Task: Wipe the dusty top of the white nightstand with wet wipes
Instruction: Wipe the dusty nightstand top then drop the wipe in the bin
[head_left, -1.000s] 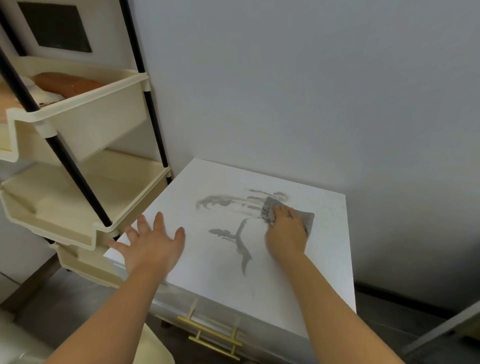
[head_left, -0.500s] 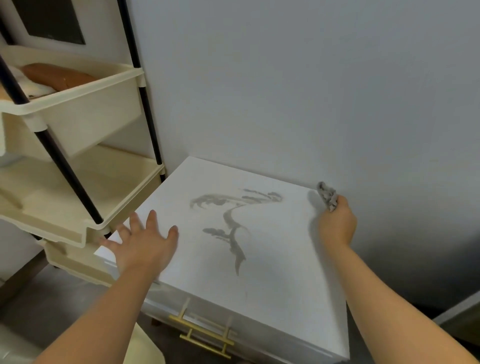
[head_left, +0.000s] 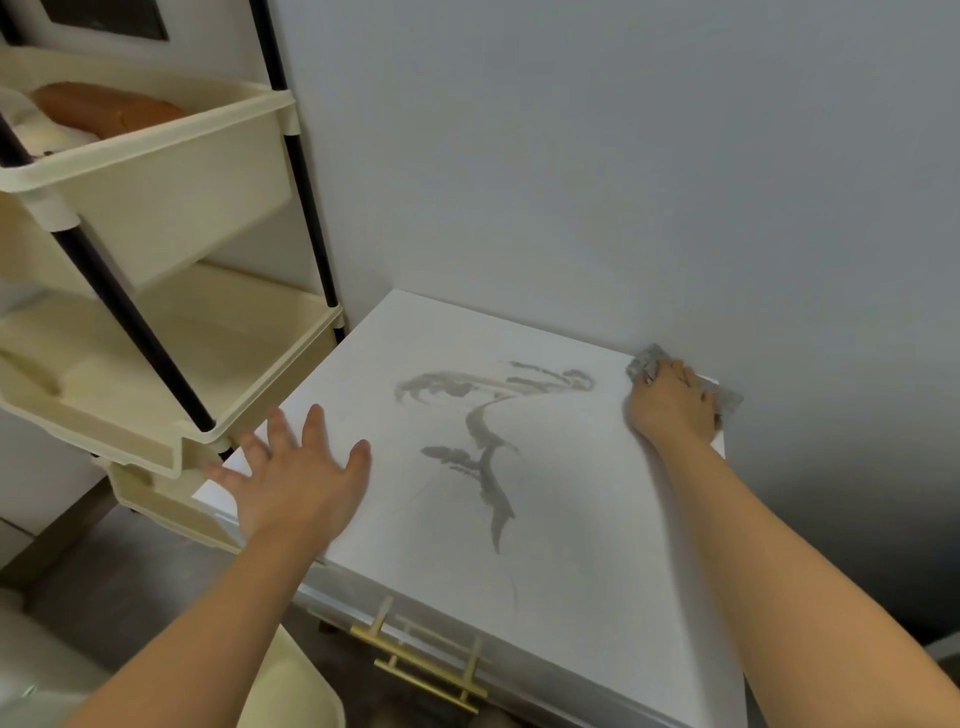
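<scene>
The white nightstand (head_left: 582, 545) stands against the grey wall, its top marked by dark grey dust smears (head_left: 485, 441) near the middle. My right hand (head_left: 670, 405) presses a grey, soiled wet wipe (head_left: 644, 364) flat onto the top's far right corner, by the wall. Part of the wipe sticks out past my fingers on both sides. My left hand (head_left: 296, 478) rests open, fingers spread, on the near left edge of the top.
A cream tiered cart (head_left: 156, 156) with black poles stands close against the nightstand's left side; an orange-brown item (head_left: 104, 106) lies in its upper tray. A gold drawer handle (head_left: 426, 670) is on the nightstand's front. A cream rounded object (head_left: 296, 691) sits below.
My right hand carried the wipe from the smears in the middle to the far right corner, lifted it briefly, and now presses it down there. My left hand stayed put.
</scene>
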